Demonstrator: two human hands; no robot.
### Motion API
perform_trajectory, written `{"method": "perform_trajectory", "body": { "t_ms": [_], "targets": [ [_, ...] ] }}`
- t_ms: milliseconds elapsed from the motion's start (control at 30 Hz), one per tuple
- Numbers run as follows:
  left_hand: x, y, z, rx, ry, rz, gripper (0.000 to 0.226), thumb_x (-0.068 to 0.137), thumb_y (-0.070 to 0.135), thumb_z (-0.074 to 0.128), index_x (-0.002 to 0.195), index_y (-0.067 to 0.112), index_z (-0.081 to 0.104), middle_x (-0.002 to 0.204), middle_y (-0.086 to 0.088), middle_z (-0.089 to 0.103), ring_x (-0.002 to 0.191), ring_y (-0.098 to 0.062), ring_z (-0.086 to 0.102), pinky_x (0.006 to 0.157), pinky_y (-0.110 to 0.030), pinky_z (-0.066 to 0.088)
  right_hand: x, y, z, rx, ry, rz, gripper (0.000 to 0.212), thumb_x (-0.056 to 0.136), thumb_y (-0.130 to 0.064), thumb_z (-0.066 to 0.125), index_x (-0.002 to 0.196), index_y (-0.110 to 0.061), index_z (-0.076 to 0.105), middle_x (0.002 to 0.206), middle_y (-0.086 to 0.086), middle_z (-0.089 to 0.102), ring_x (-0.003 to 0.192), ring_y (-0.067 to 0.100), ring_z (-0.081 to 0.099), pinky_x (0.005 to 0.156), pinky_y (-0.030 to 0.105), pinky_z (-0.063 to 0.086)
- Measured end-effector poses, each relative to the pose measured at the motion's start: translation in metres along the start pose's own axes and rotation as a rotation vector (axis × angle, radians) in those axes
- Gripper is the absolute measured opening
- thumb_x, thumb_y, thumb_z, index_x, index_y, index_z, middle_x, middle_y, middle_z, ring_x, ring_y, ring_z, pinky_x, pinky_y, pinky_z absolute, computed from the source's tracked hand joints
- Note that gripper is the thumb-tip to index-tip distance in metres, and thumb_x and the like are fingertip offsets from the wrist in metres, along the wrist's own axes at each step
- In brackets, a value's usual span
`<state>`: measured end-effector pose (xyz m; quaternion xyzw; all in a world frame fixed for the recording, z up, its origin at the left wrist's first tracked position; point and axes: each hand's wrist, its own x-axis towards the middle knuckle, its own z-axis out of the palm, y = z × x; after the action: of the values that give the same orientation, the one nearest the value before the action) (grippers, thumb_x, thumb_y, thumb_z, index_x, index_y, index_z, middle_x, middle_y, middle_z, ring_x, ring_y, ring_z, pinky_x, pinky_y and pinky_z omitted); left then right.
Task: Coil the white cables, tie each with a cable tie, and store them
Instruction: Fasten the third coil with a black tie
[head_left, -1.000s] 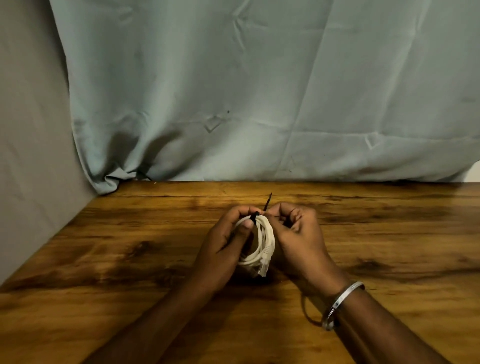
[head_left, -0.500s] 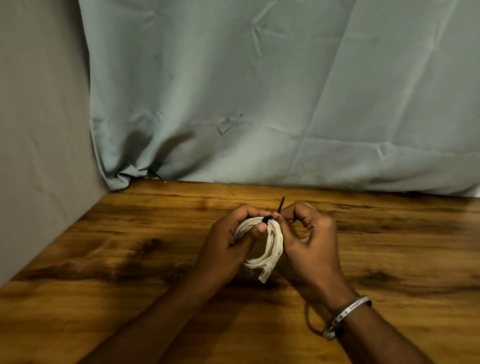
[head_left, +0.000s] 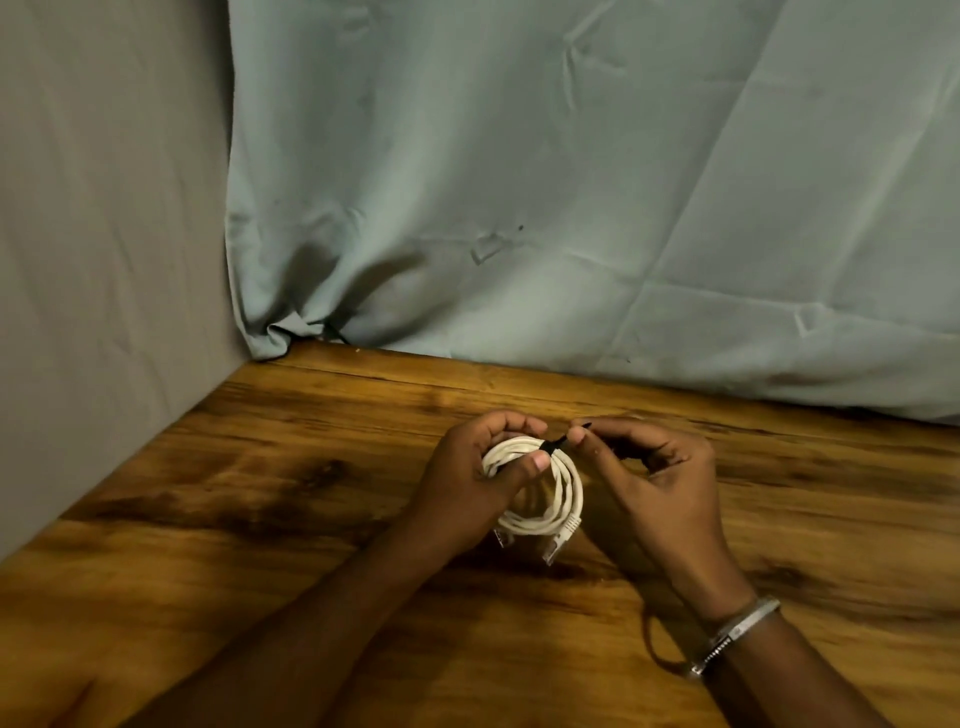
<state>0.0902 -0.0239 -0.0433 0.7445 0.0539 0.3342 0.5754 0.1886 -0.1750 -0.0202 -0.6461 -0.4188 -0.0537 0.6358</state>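
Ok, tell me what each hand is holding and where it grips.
The left hand grips the coiled white cable at its upper left, by the black cable tie. The right hand pinches the tie's free tail.

Left hand (head_left: 467, 488) grips white cable coil (head_left: 563, 493) above wooden table (head_left: 260, 519), thumb pressed on coil's top. Right hand (head_left: 654, 488) pinches tail of black cable tie (head_left: 558, 443) wrapped round the coil. 2 connectors hang at bottom; pale curtain (head_left: 571, 182) behind.

Head camera looks forward-down, seemingly close over the table (head_left: 322, 519).
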Motion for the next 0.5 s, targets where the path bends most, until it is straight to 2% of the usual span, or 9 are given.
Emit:
{"method": "perform_trajectory", "body": {
  "t_ms": [200, 433, 500],
  "targets": [
    [0.004, -0.002, -0.007, 0.048, 0.028, 0.030, 0.019, 0.089, 0.008, 0.073, 0.107, 0.014, 0.075, 0.097, 0.003, 0.078, 0.091, -0.008, 0.073, 0.083, -0.025, 0.058, 0.005, 0.003, -0.008, -0.074, -0.209, -0.055, 0.017, 0.094, -0.020, 0.067, 0.103, -0.021, 0.081, 0.100, -0.007, 0.078, 0.100, 0.012, 0.073, 0.084, 0.023, 0.057],
    [0.004, -0.004, -0.007, 0.180, 0.015, 0.102, 0.021, 0.088, 0.010, 0.073, 0.105, 0.021, 0.076, 0.097, 0.009, 0.076, 0.092, 0.000, 0.070, 0.083, -0.023, 0.055, 0.009, 0.010, -0.015, -0.176, -0.266, -0.080, 0.017, 0.087, -0.025, 0.076, 0.102, -0.027, 0.083, 0.100, -0.011, 0.080, 0.098, 0.015, 0.074, 0.080, 0.054, 0.060],
    [0.003, -0.005, -0.006, 0.227, -0.001, 0.124, 0.020, 0.088, 0.013, 0.072, 0.106, 0.022, 0.075, 0.098, 0.010, 0.076, 0.093, 0.000, 0.069, 0.084, -0.025, 0.055, 0.009, 0.010, -0.015, -0.182, -0.258, -0.076, 0.016, 0.083, -0.025, 0.079, 0.099, -0.028, 0.083, 0.097, -0.012, 0.080, 0.095, 0.015, 0.074, 0.078, 0.059, 0.057]
  ]
}}
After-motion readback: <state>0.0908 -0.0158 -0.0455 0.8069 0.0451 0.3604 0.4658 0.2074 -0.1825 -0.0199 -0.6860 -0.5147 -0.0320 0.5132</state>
